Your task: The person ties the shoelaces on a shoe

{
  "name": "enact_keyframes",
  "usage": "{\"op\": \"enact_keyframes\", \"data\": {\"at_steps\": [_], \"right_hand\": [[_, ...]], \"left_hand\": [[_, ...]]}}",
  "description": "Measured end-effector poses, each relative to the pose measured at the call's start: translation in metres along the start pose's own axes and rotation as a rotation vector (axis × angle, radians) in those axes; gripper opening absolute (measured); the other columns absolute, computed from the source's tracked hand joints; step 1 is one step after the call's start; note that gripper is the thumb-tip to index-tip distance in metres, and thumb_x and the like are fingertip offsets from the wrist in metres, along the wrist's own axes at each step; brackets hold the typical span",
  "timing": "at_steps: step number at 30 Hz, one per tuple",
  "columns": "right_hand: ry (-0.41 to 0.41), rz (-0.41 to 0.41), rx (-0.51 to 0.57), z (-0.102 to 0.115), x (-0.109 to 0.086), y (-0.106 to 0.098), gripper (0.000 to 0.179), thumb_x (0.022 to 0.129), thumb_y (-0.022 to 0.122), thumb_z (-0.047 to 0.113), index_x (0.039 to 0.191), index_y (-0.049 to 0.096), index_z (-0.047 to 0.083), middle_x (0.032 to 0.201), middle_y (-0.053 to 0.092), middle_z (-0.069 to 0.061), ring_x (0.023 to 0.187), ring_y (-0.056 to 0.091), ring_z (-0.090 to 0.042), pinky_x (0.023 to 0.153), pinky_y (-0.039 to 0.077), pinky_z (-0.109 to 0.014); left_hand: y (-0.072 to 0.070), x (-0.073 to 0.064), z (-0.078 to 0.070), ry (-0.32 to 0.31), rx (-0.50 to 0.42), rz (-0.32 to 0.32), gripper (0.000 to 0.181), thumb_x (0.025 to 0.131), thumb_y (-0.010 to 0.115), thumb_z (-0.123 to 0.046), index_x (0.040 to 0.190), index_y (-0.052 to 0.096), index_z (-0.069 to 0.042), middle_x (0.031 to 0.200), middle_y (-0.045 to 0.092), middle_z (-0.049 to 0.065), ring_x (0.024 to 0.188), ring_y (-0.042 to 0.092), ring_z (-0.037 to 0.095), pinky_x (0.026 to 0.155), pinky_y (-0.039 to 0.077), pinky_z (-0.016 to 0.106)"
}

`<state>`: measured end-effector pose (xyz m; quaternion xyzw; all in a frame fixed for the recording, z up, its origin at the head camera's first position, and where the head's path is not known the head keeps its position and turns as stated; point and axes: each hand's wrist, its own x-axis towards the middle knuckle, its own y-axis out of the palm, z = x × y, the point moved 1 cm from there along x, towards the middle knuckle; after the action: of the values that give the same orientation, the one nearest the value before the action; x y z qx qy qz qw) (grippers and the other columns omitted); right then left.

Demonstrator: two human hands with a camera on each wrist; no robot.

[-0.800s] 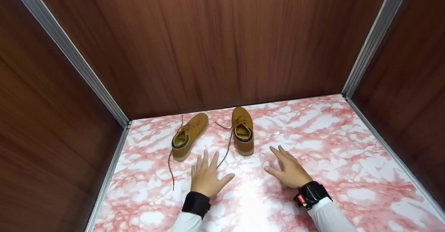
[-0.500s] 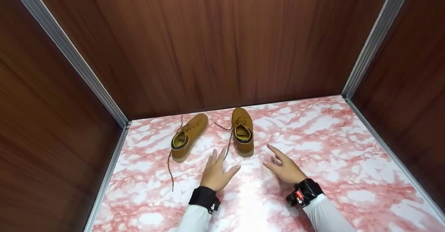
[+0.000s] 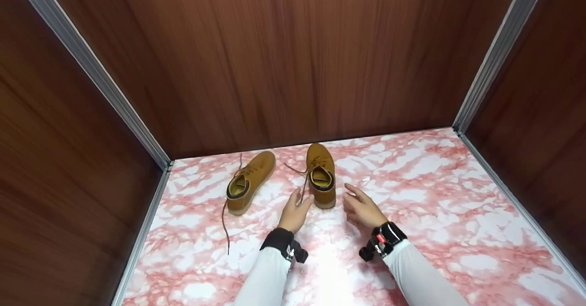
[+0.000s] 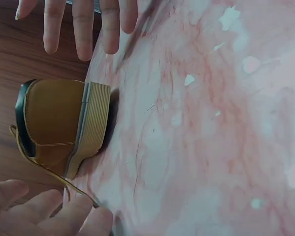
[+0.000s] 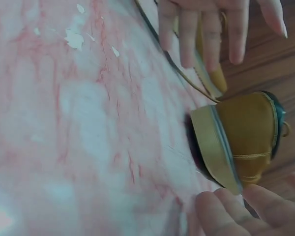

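Observation:
Two tan lace-up shoes stand on the floor with their toes pointing away. The right shoe (image 3: 321, 177) has its heel between my hands; the left shoe (image 3: 249, 182) sits angled further left. My left hand (image 3: 294, 212) is just left of the right shoe's heel, fingers relaxed, beside its loose shoelace (image 4: 59, 177). Whether the fingers touch the lace I cannot tell. My right hand (image 3: 364, 209) hovers right of the same heel, fingers loosely bent, with a visible gap to the shoe. Neither hand grips anything. In the right wrist view the shoe's heel (image 5: 246, 132) stands upright.
A dark wood panel (image 3: 293, 68) rises behind the toes, with side panels left (image 3: 68, 182) and right (image 3: 540, 113) in metal frames. The floor (image 3: 435, 196) has a pink and white marbled pattern. Another loose lace (image 3: 225, 226) trails from the left shoe.
Both hands have moved forward and inward, toward the right shoe's heel. The left hand's spread fingers have drawn closer together. The shoes stay in place.

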<state>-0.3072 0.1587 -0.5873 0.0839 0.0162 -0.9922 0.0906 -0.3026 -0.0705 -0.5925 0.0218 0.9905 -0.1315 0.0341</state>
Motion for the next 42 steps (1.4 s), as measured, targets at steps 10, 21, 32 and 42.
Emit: {"op": "enact_keyframes", "data": {"at_steps": [10,21,32,42], "right_hand": [[-0.002,-0.072,-0.05,0.0,0.031,0.017,0.058,0.112,0.046,0.023,0.164,0.027,0.006,0.103,0.058,-0.01,0.068,0.041,-0.012,0.057,0.036,-0.025],[-0.01,-0.016,-0.161,0.005,0.035,0.021,0.055,0.112,0.045,0.026,0.164,0.034,0.012,0.153,0.054,-0.026,0.127,0.065,-0.033,0.09,0.056,-0.04],[0.004,0.038,-0.113,0.01,0.025,0.02,0.051,0.11,0.047,0.019,0.158,0.041,0.001,0.09,0.067,-0.006,0.082,0.061,-0.014,0.068,0.047,-0.028],[-0.02,0.058,-0.233,0.005,0.005,0.024,0.042,0.109,0.049,0.016,0.148,0.052,0.001,0.093,0.068,-0.008,0.079,0.064,-0.015,0.069,0.055,-0.031]], "left_hand": [[0.012,0.028,-0.008,-0.049,-0.138,0.099,0.064,0.109,0.046,-0.025,0.162,0.024,0.005,0.152,0.052,0.03,0.134,0.057,0.038,0.114,0.048,0.048],[0.013,0.033,-0.012,-0.058,-0.21,0.174,0.059,0.109,0.044,-0.019,0.163,0.029,-0.003,0.111,0.061,0.014,0.073,0.046,0.008,0.063,0.038,0.023],[0.005,0.02,-0.009,-0.105,-0.189,0.203,0.054,0.11,0.044,-0.021,0.16,0.036,-0.005,0.136,0.061,0.019,0.097,0.064,0.023,0.082,0.055,0.038],[-0.006,0.0,-0.004,-0.126,-0.171,0.238,0.037,0.109,0.045,-0.026,0.14,0.048,-0.005,0.137,0.061,0.026,0.117,0.069,0.043,0.103,0.055,0.06]]}}
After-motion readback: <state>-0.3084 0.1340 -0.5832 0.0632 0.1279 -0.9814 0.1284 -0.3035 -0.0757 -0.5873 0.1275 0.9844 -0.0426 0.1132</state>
